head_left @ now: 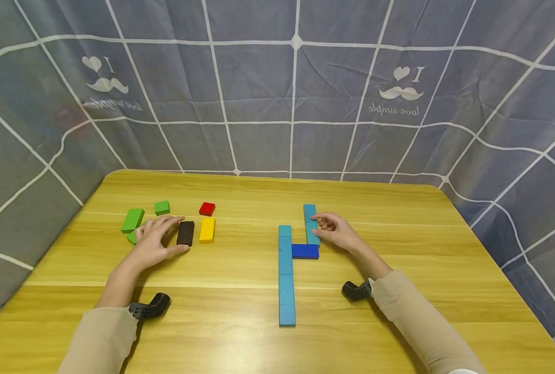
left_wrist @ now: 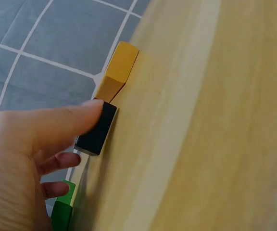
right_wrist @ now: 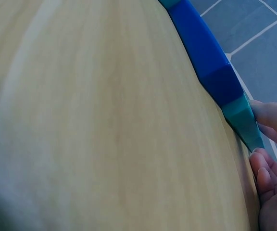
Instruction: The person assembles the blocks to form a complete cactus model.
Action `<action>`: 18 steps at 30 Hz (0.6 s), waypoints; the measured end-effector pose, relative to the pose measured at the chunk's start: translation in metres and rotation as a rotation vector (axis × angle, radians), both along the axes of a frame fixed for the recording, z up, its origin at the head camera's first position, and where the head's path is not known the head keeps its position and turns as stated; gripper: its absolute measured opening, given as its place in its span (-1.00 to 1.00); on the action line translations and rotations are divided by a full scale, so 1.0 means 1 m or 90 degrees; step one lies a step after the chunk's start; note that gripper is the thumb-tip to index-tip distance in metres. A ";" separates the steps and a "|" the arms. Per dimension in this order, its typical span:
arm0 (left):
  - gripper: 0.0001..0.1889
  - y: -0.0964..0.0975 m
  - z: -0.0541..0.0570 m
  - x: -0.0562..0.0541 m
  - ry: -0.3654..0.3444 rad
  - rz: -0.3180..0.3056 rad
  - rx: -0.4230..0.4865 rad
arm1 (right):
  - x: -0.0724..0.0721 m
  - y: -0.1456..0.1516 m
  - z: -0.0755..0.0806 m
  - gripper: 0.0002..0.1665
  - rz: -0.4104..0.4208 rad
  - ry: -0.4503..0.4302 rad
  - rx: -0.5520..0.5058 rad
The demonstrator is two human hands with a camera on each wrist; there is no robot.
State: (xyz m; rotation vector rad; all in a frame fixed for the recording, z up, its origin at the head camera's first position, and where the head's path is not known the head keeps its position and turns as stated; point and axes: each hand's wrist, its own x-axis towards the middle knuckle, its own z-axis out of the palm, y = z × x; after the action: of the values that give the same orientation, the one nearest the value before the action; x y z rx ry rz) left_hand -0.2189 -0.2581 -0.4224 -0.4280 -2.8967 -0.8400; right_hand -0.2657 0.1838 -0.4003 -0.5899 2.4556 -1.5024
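Note:
A black block [head_left: 185, 233] lies between the thumb and index finger of my left hand [head_left: 152, 243], which pinches it at its near and far ends. The thumb covers part of this block in the left wrist view. My right hand [head_left: 340, 232] touches the right side of two light blue blocks [head_left: 312, 234] set end to end; its other fingers are loosely curled. Against their near end is a dark blue block [head_left: 305, 251]. It reaches left to a long column of light blue blocks [head_left: 285, 254].
Right of the black block stands a yellow block [head_left: 207, 230], with a red block [head_left: 207, 209] behind it. Green blocks [head_left: 132, 221] lie beside and behind the left hand, one partly hidden. A grey checked curtain [head_left: 259, 104] hangs behind the wooden table [head_left: 230, 317].

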 end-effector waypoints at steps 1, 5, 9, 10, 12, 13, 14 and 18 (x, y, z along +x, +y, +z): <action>-0.25 0.000 0.000 0.000 -0.003 -0.002 -0.005 | 0.000 0.000 0.000 -0.55 0.001 -0.001 -0.002; -0.27 -0.001 0.000 0.000 -0.007 -0.006 -0.014 | 0.000 0.000 0.000 -0.55 0.001 -0.002 -0.002; -0.30 -0.001 0.000 0.000 -0.005 -0.005 -0.016 | -0.001 0.001 0.000 -0.55 0.001 -0.004 -0.004; -0.31 -0.001 0.000 0.000 -0.003 -0.005 -0.014 | -0.001 0.001 0.000 -0.54 0.002 -0.004 -0.003; -0.32 0.000 0.000 0.000 -0.001 -0.003 -0.012 | -0.001 0.001 0.000 -0.54 0.001 -0.003 -0.001; -0.33 0.000 0.000 0.000 0.001 -0.002 -0.010 | -0.001 0.001 0.000 -0.54 0.000 -0.003 -0.001; -0.33 0.000 0.000 0.000 0.003 -0.001 -0.009 | -0.001 0.001 0.000 -0.54 -0.001 -0.003 0.001; -0.34 0.001 -0.001 0.000 0.011 0.008 0.000 | 0.000 0.000 0.000 -0.55 -0.008 0.002 0.009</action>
State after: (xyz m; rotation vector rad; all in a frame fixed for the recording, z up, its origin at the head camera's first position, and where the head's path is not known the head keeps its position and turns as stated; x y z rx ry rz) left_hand -0.2185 -0.2575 -0.4231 -0.4133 -2.8810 -0.8298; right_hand -0.2661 0.1842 -0.4001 -0.5767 2.4744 -1.4895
